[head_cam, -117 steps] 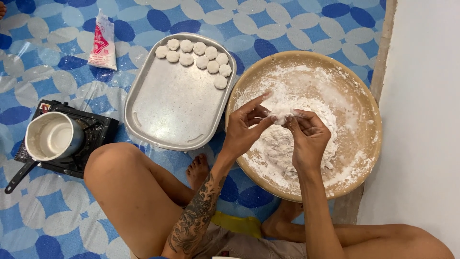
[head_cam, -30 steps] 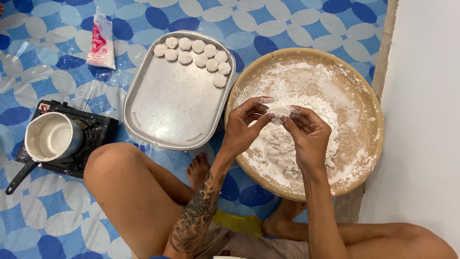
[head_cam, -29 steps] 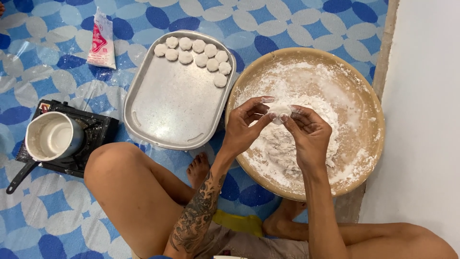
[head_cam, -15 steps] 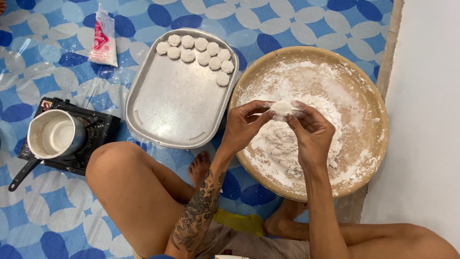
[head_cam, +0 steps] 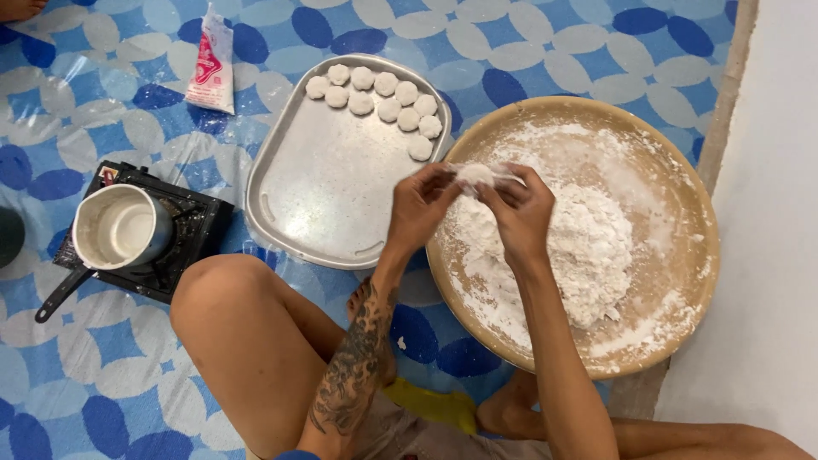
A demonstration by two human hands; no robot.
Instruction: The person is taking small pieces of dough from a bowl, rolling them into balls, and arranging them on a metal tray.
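A small white dough ball (head_cam: 474, 175) is pinched between the fingertips of my left hand (head_cam: 422, 207) and my right hand (head_cam: 521, 211). Both hands hover over the left rim of a round wooden tray (head_cam: 682, 187) that holds a heap of white floury dough (head_cam: 588, 247). To the left lies a rectangular metal tray (head_cam: 332, 196) with several flattened white dough rounds (head_cam: 375, 98) lined along its far edge.
A small pot (head_cam: 119, 228) with pale liquid sits on a black portable stove (head_cam: 183, 238) at the left. A pink and white packet (head_cam: 213, 64) lies at the far left. Everything rests on a blue patterned mat (head_cam: 85, 375). My bent knee (head_cam: 230, 324) is below.
My hands have shifted left toward the wooden tray's rim, still working the dough ball. The view has drifted slightly.
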